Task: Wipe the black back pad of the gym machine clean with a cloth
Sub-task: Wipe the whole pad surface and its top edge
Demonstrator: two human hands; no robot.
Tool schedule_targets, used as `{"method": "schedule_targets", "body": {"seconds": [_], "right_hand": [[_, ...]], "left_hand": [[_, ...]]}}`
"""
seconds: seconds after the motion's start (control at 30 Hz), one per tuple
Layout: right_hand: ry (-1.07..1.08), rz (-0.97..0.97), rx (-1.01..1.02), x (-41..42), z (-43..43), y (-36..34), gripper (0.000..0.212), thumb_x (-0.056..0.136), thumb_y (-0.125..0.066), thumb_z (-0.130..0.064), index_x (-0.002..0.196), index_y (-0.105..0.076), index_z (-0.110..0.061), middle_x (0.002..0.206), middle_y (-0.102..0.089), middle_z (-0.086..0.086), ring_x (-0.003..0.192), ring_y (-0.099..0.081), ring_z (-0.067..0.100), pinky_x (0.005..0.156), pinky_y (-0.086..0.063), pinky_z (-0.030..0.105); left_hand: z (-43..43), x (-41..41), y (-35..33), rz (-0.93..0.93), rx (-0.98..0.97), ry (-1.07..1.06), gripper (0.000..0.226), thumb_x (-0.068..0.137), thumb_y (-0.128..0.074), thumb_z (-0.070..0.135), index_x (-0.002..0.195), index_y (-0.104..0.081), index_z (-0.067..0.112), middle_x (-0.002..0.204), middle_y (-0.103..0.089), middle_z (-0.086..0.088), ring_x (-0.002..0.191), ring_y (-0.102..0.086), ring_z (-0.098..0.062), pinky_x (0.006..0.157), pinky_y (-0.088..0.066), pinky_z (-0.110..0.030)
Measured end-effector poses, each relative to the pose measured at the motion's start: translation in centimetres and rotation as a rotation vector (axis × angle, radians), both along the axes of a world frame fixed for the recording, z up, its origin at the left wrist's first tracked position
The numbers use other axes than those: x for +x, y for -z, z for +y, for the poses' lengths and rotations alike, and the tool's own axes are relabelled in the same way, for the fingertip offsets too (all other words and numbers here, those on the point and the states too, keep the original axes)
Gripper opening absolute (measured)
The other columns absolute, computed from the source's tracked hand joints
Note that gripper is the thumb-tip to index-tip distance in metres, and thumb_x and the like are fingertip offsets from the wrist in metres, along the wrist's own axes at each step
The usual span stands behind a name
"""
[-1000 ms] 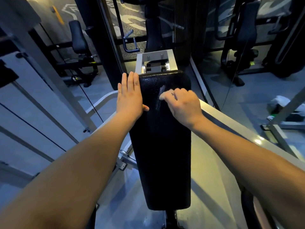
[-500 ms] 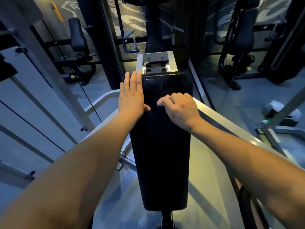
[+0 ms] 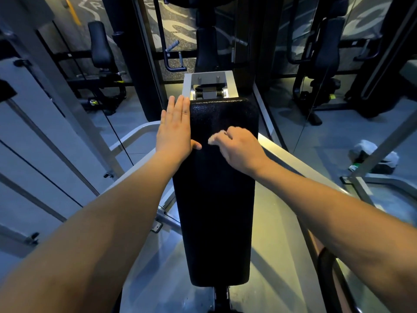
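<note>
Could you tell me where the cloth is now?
In the head view, the cloth is bunched under the right hand on the upper half of the back pad.

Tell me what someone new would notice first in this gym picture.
A long black textured back pad runs down the centre. The left hand lies flat against its upper left edge. The right hand grips a small pale cloth on the pad's upper part.

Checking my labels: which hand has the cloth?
The right hand, fingers curled round a pale cloth on the black back pad; the left hand lies flat against the pad's side, holding nothing.
</note>
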State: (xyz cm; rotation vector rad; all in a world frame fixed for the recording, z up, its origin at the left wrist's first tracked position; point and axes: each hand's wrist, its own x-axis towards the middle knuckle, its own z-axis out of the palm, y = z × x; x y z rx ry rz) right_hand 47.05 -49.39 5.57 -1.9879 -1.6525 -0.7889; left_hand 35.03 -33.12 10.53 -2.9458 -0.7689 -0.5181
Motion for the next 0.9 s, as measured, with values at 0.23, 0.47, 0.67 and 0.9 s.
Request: {"method": "schedule_targets", "body": {"seconds": [0.23, 0.47, 0.67, 0.9], "right_hand": [[0.15, 0.002, 0.13, -0.3, 2.5, -0.2, 0.025, 0.099, -0.054, -0.012, 0.118, -0.07, -0.017, 0.109, -0.071, 0.004, 0.079, -0.06, 0.028, 0.066, -0.042, 0.041], [0.018, 0.191, -0.333, -4.7, -1.8, 7.6, 0.024, 0.098, -0.062, -0.018, 0.121, -0.067, -0.022, 0.103, -0.071, 0.008, 0.081, -0.067, 0.033, 0.061, -0.05, 0.038], [0.279, 0.405, -0.037, -2.6, 0.6, -2.6, 0.036, 0.105, -0.043, -0.054, 0.116, -0.04, -0.02, 0.079, -0.067, 0.002, 0.064, -0.064, 0.033, 0.058, -0.054, 0.043], [0.452, -0.024, 0.181, 1.4, 1.8, -3.2, 0.036, 0.096, -0.061, -0.049, 0.108, -0.049, -0.016, 0.101, -0.053, 0.014, 0.081, -0.051, 0.031, 0.047, -0.04, 0.033]], "left_hand": [[0.9, -0.6, 0.1, 0.025, 0.017, 0.043, 0.134, 0.073, -0.083, 0.051, 0.159, 0.011, 0.01, 0.169, 0.011, -0.006, 0.154, 0.015, -0.027, 0.127, -0.003, -0.047], [0.6, -0.5, 0.1, 0.043, 0.054, 0.017, 0.135, 0.073, -0.083, 0.048, 0.159, 0.013, 0.008, 0.169, 0.012, -0.008, 0.154, 0.016, -0.029, 0.127, -0.005, -0.049], [0.3, -0.5, -0.1, 0.03, 0.038, 0.009, 0.136, 0.071, -0.085, 0.045, 0.159, 0.012, 0.009, 0.169, 0.01, -0.009, 0.155, 0.014, -0.03, 0.126, -0.003, -0.047], [0.4, -0.4, -0.1, 0.026, 0.015, 0.009, 0.137, 0.071, -0.087, 0.042, 0.159, 0.011, 0.009, 0.169, 0.009, -0.008, 0.155, 0.014, -0.029, 0.127, -0.003, -0.048]]}}
